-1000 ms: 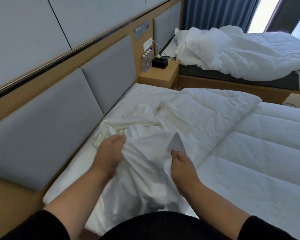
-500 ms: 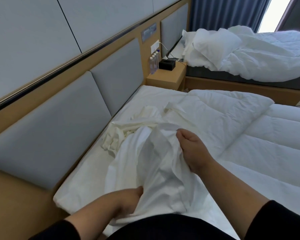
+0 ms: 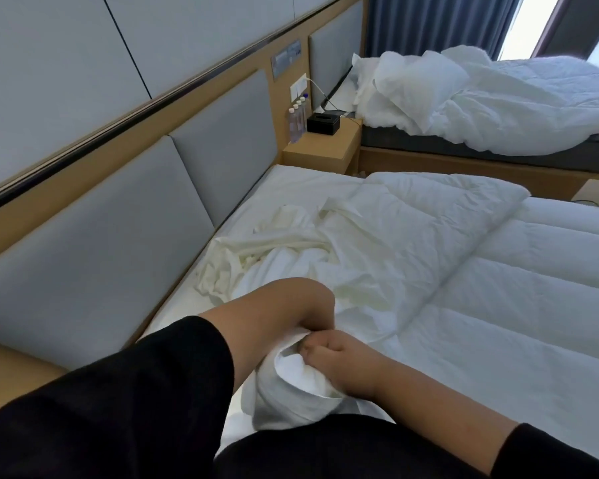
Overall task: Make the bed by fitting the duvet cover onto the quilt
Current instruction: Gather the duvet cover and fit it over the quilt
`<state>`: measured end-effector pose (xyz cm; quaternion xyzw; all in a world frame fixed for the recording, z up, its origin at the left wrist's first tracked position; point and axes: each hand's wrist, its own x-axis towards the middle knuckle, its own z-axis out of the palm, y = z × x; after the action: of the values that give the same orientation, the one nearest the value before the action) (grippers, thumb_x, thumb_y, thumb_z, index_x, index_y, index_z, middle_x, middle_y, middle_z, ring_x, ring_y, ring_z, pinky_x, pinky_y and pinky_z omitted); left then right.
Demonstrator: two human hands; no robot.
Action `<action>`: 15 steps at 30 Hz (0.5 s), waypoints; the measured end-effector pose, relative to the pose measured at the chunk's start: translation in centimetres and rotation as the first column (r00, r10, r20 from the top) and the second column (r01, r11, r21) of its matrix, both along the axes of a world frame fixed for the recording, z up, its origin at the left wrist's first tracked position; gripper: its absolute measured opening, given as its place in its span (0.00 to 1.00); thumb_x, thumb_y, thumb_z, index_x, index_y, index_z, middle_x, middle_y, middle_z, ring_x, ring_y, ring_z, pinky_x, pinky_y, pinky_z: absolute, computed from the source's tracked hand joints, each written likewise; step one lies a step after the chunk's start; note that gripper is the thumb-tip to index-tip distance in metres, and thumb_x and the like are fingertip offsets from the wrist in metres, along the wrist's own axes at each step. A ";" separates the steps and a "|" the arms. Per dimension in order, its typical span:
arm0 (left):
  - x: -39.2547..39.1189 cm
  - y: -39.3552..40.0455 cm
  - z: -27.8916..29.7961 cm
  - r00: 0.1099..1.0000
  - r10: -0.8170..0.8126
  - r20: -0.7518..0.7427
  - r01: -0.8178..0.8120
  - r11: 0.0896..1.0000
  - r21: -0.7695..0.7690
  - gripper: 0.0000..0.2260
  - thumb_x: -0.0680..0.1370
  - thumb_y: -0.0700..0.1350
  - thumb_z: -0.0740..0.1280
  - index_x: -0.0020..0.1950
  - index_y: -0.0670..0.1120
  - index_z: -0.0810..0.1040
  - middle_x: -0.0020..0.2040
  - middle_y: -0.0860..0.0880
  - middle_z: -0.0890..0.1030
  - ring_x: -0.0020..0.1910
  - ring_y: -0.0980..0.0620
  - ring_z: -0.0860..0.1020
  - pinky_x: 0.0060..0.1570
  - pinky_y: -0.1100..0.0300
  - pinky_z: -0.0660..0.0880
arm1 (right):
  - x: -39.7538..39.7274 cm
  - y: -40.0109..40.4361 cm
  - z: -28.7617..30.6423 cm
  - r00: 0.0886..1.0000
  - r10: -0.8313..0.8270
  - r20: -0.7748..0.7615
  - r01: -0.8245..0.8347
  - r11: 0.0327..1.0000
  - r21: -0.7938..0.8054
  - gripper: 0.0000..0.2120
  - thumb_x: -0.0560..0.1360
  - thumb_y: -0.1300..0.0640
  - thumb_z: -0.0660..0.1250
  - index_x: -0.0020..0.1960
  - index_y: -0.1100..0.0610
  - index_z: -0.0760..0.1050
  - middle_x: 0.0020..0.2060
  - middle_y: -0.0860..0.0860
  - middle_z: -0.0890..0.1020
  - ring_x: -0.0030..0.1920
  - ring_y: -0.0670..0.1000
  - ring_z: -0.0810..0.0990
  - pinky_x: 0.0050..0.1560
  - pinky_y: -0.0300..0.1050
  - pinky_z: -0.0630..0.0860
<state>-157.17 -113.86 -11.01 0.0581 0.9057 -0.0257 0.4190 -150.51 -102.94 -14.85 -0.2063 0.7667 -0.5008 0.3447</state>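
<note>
1. Close against the headboard (image 3: 94,257) side of the near bed, duvet cover (image 3: 291,267) heaped in creased white folds, one end bunched low toward the person's body.
2. Right hand (image 3: 343,361) clenched around that bunched end, fingers curled into the cloth.
3. Left hand (image 3: 301,316) bent down into the same bunch just beside the right; fingers buried in cloth, grip cannot be told.
4. Quilt (image 3: 498,288) spread flat farther from the headboard, one corner folded over, touching the cover.
5. Along the headboard past the bed, nightstand (image 3: 322,146) carrying bottles (image 3: 296,122) and a black tissue box (image 3: 323,123).
</note>
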 end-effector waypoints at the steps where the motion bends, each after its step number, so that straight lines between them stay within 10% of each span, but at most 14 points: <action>1: 0.1 -0.3 -0.3 0.999 -0.011 -0.035 0.010 1.000 -0.026 0.09 0.79 0.48 0.65 0.44 0.44 0.78 0.40 0.49 0.78 0.37 0.50 0.76 0.45 0.54 0.76 | 0.2 0.3 0.0 1.000 0.015 0.002 -0.015 1.000 -0.005 0.16 0.80 0.55 0.61 0.33 0.49 0.69 0.31 0.39 0.71 0.35 0.39 0.69 0.42 0.36 0.68; 4: 0.4 -2.9 1.3 0.935 0.338 -0.110 -0.290 0.905 0.311 0.15 0.82 0.52 0.61 0.53 0.41 0.80 0.47 0.47 0.80 0.45 0.48 0.79 0.50 0.55 0.76 | 0.3 1.3 -0.7 0.997 -0.074 -0.026 0.073 0.996 -0.044 0.18 0.83 0.53 0.60 0.34 0.49 0.67 0.31 0.39 0.71 0.35 0.40 0.69 0.41 0.35 0.67; 7: 3.2 -5.9 5.9 0.632 0.758 0.163 -0.438 0.175 0.882 0.10 0.82 0.48 0.65 0.49 0.42 0.82 0.44 0.47 0.84 0.37 0.53 0.82 0.35 0.62 0.78 | 0.1 2.1 -1.6 0.877 -0.476 -0.060 0.458 0.867 -0.196 0.21 0.83 0.57 0.59 0.32 0.48 0.64 0.30 0.42 0.69 0.34 0.43 0.68 0.42 0.41 0.68; 10: 7.9 -7.5 7.3 0.640 0.574 0.511 -0.417 -0.298 0.858 0.11 0.73 0.43 0.69 0.45 0.34 0.83 0.33 0.39 0.78 0.24 0.45 0.74 0.24 0.55 0.74 | -1.3 2.6 -1.9 0.655 -0.754 0.055 0.732 0.614 -0.297 0.24 0.82 0.63 0.57 0.30 0.46 0.63 0.29 0.43 0.67 0.32 0.43 0.65 0.39 0.44 0.66; 12: 9.6 -7.1 5.5 0.655 0.500 0.567 -0.422 -0.380 0.823 0.12 0.70 0.43 0.69 0.47 0.37 0.84 0.38 0.37 0.80 0.30 0.43 0.77 0.30 0.51 0.76 | -2.3 2.1 -1.2 0.643 -0.762 0.080 0.742 0.593 -0.312 0.23 0.82 0.63 0.57 0.30 0.47 0.62 0.30 0.45 0.66 0.32 0.44 0.64 0.39 0.44 0.66; 15: 9.4 -7.4 0.9 0.647 0.669 0.366 -0.279 -0.239 0.930 0.23 0.70 0.48 0.69 0.65 0.49 0.81 0.64 0.46 0.81 0.63 0.46 0.79 0.64 0.46 0.72 | -2.5 0.7 -0.4 0.710 -0.697 0.103 0.690 0.657 -0.304 0.22 0.81 0.62 0.58 0.30 0.48 0.62 0.30 0.45 0.66 0.33 0.45 0.63 0.38 0.45 0.65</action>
<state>-147.73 -121.28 -10.15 -0.0414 0.6440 0.7583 0.0921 -152.99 -102.27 -15.30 0.0429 0.6990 -0.7092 0.0811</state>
